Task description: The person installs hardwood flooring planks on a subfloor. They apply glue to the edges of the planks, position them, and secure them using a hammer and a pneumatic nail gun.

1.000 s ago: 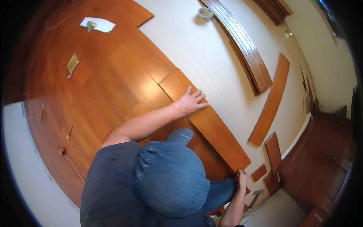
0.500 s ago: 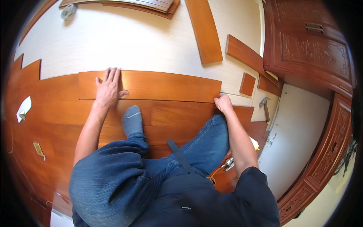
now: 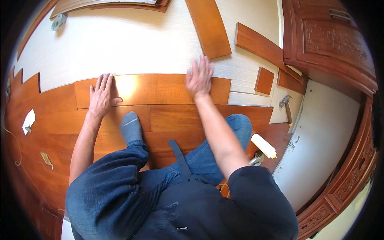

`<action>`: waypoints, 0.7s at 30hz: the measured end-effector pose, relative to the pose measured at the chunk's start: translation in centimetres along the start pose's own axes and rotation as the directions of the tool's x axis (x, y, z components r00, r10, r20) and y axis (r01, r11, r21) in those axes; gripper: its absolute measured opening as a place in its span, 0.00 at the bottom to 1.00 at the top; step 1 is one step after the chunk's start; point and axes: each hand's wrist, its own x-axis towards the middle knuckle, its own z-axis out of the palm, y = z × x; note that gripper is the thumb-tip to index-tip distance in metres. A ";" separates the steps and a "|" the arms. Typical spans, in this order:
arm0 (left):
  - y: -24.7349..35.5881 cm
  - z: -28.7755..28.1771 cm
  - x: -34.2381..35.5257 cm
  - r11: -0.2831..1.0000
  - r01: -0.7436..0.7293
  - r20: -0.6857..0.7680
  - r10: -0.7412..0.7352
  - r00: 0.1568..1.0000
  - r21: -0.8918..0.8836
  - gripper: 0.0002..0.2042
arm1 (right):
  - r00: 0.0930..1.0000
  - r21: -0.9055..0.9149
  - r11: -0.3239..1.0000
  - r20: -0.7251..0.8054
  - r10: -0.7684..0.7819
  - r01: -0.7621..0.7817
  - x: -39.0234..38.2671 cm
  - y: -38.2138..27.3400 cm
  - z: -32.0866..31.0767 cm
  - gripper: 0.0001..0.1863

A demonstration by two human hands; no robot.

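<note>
My left hand (image 3: 103,97) lies with spread fingers on the left part of an orange-brown wooden plank (image 3: 150,90), which lies along the edge of the laid wood flooring (image 3: 60,126). My right hand (image 3: 199,80), slightly blurred, has its fingers spread at the plank's right part, their tips reaching over the pale underlayment (image 3: 132,44); I cannot tell if it presses down. Beyond it lies a loose plank (image 3: 208,26). My sock-covered foot (image 3: 130,124) rests on the flooring below the plank.
At right are a long board (image 3: 256,44), a short piece (image 3: 264,80), a hammer (image 3: 286,104), a cream bottle (image 3: 263,145) beside a metal tool, and carved wooden cabinets (image 3: 328,40). At upper left are stacked boards (image 3: 104,3) and a tape roll (image 3: 58,23). A white paper (image 3: 29,119) lies at left.
The view has swung round and settled. My right hand has left the plank's right end, moved left and up, and spread its fingers. My left hand stays on the plank.
</note>
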 end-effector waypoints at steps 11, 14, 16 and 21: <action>-1.8 6.4 -6.4 1.000 -0.014 -0.153 0.014 0.988 0.002 0.53 | 0.934 -0.051 0.936 -0.103 0.341 -0.348 -2.2 27.8 -10.0 0.35; -1.7 8.5 -8.9 0.997 0.078 -0.001 -0.078 0.997 -0.005 0.53 | 0.769 -0.636 0.594 -0.001 0.639 -0.493 -11.4 45.9 -11.5 0.35; -1.4 7.4 -11.5 0.983 0.182 0.182 -0.176 0.968 -0.017 0.52 | 0.606 -0.882 0.389 0.161 0.779 -0.267 -16.8 57.2 -16.5 0.28; -1.6 0.2 -13.1 0.991 0.125 0.140 -0.132 0.981 0.057 0.46 | 0.387 -0.729 0.665 0.574 0.722 -0.160 -18.8 56.2 -13.2 0.25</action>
